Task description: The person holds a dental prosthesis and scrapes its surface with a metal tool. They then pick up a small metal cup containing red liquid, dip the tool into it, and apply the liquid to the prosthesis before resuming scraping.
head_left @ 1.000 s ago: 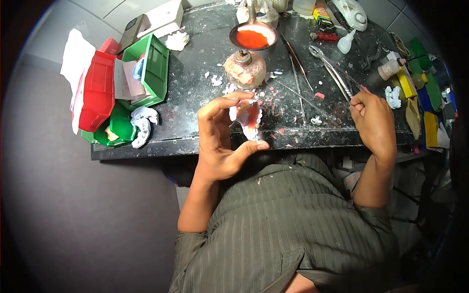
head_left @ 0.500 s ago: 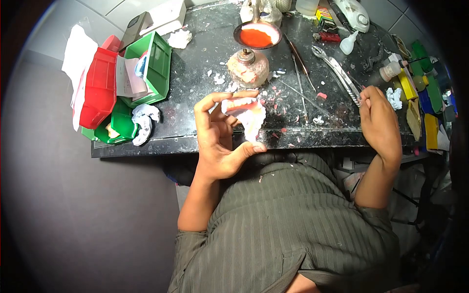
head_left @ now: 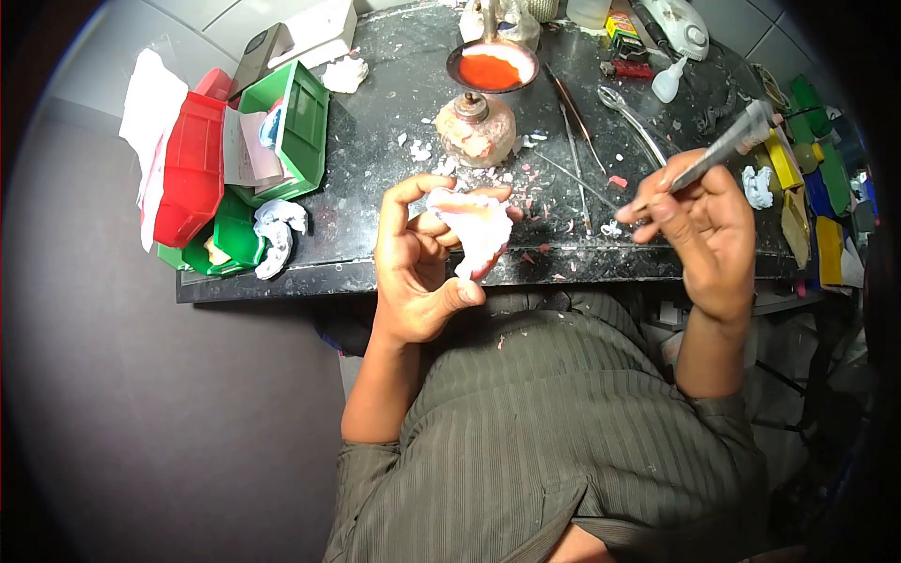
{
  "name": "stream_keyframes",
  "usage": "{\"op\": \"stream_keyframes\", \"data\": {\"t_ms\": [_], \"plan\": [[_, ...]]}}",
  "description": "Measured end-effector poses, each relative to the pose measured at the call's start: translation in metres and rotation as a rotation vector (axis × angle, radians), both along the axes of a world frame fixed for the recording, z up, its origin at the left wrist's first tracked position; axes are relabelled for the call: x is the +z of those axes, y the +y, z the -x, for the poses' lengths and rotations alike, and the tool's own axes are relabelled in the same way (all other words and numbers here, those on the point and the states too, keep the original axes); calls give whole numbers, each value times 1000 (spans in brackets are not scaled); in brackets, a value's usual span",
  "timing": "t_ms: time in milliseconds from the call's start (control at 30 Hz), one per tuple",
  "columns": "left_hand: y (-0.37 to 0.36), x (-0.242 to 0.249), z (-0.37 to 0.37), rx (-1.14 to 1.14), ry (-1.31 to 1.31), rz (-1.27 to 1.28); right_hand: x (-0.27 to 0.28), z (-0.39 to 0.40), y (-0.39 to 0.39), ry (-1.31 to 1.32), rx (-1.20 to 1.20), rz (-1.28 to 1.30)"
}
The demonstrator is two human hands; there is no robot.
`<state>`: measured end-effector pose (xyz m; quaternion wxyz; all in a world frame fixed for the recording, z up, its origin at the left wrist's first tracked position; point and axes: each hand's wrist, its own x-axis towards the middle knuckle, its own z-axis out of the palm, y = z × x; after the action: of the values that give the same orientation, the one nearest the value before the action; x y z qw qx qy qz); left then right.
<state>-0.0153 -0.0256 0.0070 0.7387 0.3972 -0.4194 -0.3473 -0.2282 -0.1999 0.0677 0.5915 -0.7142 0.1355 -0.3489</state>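
My left hand (head_left: 413, 267) holds a white and pink plaster-like piece (head_left: 477, 225) between its thumb and fingers, over the front edge of the dark table. To the right, my right hand (head_left: 706, 225) is closed around a long metal tool (head_left: 727, 144), blurred by motion, whose upper part slants up to the right. Beyond my left hand stands a round glass burner (head_left: 476, 131) with a metal cap. Just behind it is a pan of red material (head_left: 492, 70).
Thin metal tools (head_left: 574, 141) and a curved metal instrument (head_left: 631, 117) lie on the black table (head_left: 375, 122) among pink and white scraps. Green (head_left: 305, 131) and red (head_left: 192, 169) bins stand at the left. Several coloured items (head_left: 826, 178) crowd the right edge.
My right hand has moved left and turned, lifting the metal tool off the table. My left hand has tilted the white and pink piece slightly, with its thumb shifted left.
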Motion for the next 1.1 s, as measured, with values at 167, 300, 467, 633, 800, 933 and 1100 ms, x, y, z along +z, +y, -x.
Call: {"op": "stream_keyframes", "data": {"t_ms": [167,300,467,633,800,933,1100], "plan": [[4,0,-3,-62,29,-33,-4,-22,12,-88,55,131],[8,-3,-15,-163,58,-116,0,-31,23,-70,38,142],[5,1,-15,-73,-88,-128,3,-39,33,-62,73,381],[10,4,-25,-159,-192,-248,-7,-50,35,-73,85,484],[9,3,-18,-176,37,-253,-18,-58,46,-111,38,606],[8,-4,-23,-173,-1,-240,-24,-61,52,-149,2,620],[3,4,-2,-132,37,-87,-22,-61,52,-185,-154,646]]}}
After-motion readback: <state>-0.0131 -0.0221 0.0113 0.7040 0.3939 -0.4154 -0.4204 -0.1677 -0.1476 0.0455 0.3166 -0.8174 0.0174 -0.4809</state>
